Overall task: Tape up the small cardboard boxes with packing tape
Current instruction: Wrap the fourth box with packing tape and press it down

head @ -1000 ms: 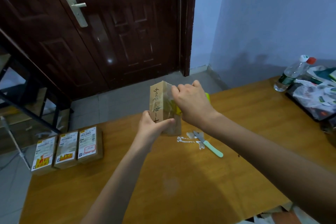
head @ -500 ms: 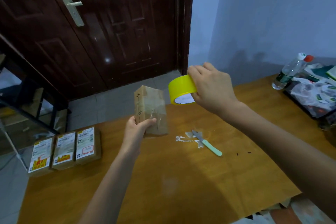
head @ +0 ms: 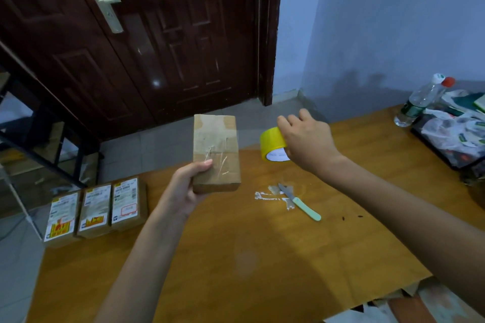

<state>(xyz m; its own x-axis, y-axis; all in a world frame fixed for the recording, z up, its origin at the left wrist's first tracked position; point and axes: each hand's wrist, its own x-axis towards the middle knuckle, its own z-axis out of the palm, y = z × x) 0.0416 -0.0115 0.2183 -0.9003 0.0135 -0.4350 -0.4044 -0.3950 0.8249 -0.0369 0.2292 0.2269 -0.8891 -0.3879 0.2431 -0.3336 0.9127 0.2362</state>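
Yellow tape roll (head: pixel 273 140); brown box (head: pixel 216 151); mint-handled knife (head: pixel 301 203); orange-brown table (head: pixel 262 257).

The right hand (head: pixel 307 143) covers the near side of the yellow tape roll (head: pixel 273 143). Print on the three labelled boxes (head: pixel 95 208) is too small to read. The table (head: pixel 262 257) runs off the lower edge, and the bag pile (head: pixel 456 131) off the right edge.
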